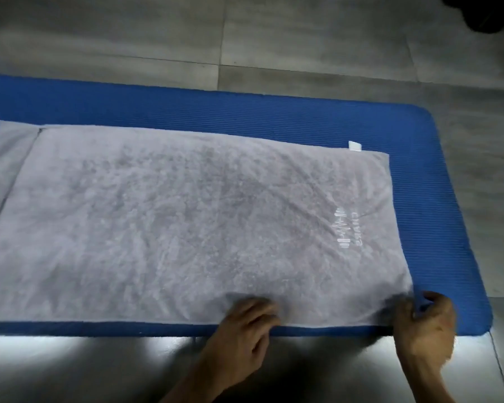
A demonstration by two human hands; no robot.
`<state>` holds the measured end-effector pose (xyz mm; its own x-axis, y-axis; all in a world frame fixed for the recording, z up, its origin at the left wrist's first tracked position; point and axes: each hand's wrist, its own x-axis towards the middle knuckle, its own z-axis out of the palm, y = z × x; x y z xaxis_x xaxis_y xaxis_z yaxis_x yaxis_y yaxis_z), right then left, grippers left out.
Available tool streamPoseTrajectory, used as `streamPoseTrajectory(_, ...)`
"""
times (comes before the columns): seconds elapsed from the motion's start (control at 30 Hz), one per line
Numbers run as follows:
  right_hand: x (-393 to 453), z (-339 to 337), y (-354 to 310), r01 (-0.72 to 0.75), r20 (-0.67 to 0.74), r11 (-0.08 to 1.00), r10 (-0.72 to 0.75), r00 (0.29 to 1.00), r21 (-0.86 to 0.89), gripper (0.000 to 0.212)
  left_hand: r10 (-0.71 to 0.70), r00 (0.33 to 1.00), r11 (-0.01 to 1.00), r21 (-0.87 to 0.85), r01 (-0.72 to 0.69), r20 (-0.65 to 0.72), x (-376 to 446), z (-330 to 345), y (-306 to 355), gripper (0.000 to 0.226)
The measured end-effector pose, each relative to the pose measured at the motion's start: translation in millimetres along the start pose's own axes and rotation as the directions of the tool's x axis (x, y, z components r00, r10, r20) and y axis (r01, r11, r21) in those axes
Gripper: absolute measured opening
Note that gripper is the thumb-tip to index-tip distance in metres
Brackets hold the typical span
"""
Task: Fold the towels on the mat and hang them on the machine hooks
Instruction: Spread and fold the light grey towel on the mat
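A pale grey towel [186, 216] lies spread flat across a blue ribbed mat [274, 112], filling most of the middle of the frame. The mat rests on a grey tiled floor [303, 33], and its rounded right end reaches the right side of the picture. At the left edge of the frame a second layer of grey cloth [6, 158] shows beneath or beside the towel; whether it is part of the same towel or another one cannot be told.

Near the towel's right end a white embroidered logo [346, 232] runs sideways: a row of vertical bars with a short line of letters beside it, too blurred and turned to read. A small white tag [355, 146] sticks out from the towel's far edge at the upper right; no writing on it can be made out.

At the bottom of the frame the left hand [245, 324] rests on the towel's near edge, fingers curled over the cloth and pressing or lightly gripping it. The right hand [425, 324] grasps the towel's near right corner, fingers bent around the bunched fabric, which is lifted slightly off the mat there. The hands are blurred.

A dark shape [483, 13] sits in the upper right corner of the frame.
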<state>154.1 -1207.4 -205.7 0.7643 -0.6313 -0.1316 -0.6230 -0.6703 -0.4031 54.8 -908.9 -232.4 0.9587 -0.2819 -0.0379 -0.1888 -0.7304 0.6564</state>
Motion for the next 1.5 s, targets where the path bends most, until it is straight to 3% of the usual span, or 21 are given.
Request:
streamPoseTrajectory(0.1, -35.7, 18.1, -46.4, 0.273, 0.135, 0.952, -0.291, 0.947, 0.138, 0.025, -0.217, 0.953, 0.970, -0.152, 0.187, -0.210, -23.1, -30.7, -36.6, 0.025)
streamPoseTrajectory(0.2, -80.2, 52.0, -110.1, 0.480, 0.243, 0.849, -0.525, 0.816, 0.221, 0.024, -0.352, 0.869, 0.933, -0.198, 0.299, -0.348, -53.2, -65.6, -71.8, 0.035)
streamPoseTrajectory(0.27, -116.1, 81.5, -157.9, 0.545, 0.370, 0.776, -0.631, 0.682, 0.318, 0.019, -0.428, 0.800, 0.904, -0.174, 0.391, -0.421, -80.4, -90.0, -92.7, 0.041)
streamPoseTrajectory(0.33, -152.6, 109.9, -205.2, 0.621, 0.448, 0.666, -0.742, 0.499, 0.413, 0.021, -0.498, 0.705, 0.856, -0.158, 0.492, -0.504, -106.1, -115.8, -110.2, 0.033)
streamPoseTrajectory(0.47, -226.8, 163.2, -305.7, 0.737, 0.462, 0.417, -0.872, 0.161, 0.532, 0.025, -0.603, 0.453, 0.694, -0.152, 0.704, -0.656, -155.2, -165.8, -154.8, 0.029)
streamPoseTrajectory(0.6, -296.5, 206.9, -396.6, 0.756, 0.438, 0.234, -0.896, -0.077, 0.612, 0.026, -0.720, 0.215, 0.466, -0.231, 0.854, -0.660, -189.8, -203.4, -203.5, 0.046)
streamPoseTrajectory(0.77, -359.0, 260.8, -488.1, 0.820, 0.481, 0.168, -0.865, -0.143, 0.546, 0.041, -0.854, 0.171, 0.313, -0.222, 0.923, -0.491, -205.4, -223.6, -239.2, 0.075)
streamPoseTrajectory(0.87, -371.5, 283.7, -523.0, 0.906, 0.585, 0.097, -0.790, -0.182, 0.413, 0.052, -0.853, 0.213, 0.305, -0.123, 0.944, -0.477, -207.3, -219.4, -250.8, 0.066)
streamPoseTrajectory(1.0, -353.0, 313.7, -548.9, 0.998, 0.719, -0.048, -0.693, -0.056, 0.032, 0.054, -0.793, 0.260, 0.319, -0.013, 0.948, -0.550, -215.0, -208.8, -260.6, 0.053)
streamPoseTrajectory(1.17, -337.3, 328.2, -558.0, 0.999, 0.736, -0.009, -0.676, 0.024, -0.041, 0.057, -0.780, 0.286, 0.274, 0.108, 0.956, -0.556, -227.3, -198.0, -257.1, 0.068)
streamPoseTrajectory(1.27, -341.5, 328.1, -570.1, 0.999, 0.747, 0.040, -0.663, 0.046, -0.026, 0.058, -0.768, 0.321, 0.349, 0.058, 0.935, -0.554, -228.0, -216.4, -262.3, 0.042)
streamPoseTrajectory(1.37, -338.7, 323.6, -577.3, 0.999, 0.778, 0.048, -0.627, 0.033, -0.004, 0.061, -0.760, 0.272, 0.383, -0.067, 0.921, -0.590, -220.8, -241.9, -277.1, 0.036)
streamPoseTrajectory(1.43, -336.0, 316.7, -570.4, 0.997, 0.701, 0.060, -0.713, 0.013, 0.042, 0.059, -0.832, 0.150, 0.296, -0.198, 0.935, -0.534, -212.3, -255.8, -290.3, 0.042)
streamPoseTrajectory(1.5, -338.4, 307.2, -554.9, 0.990, 0.486, 0.020, -0.873, -0.050, 0.138, 0.048, -0.889, 0.014, 0.169, -0.300, 0.939, -0.458, -204.1, -269.7, -298.5, 0.042)
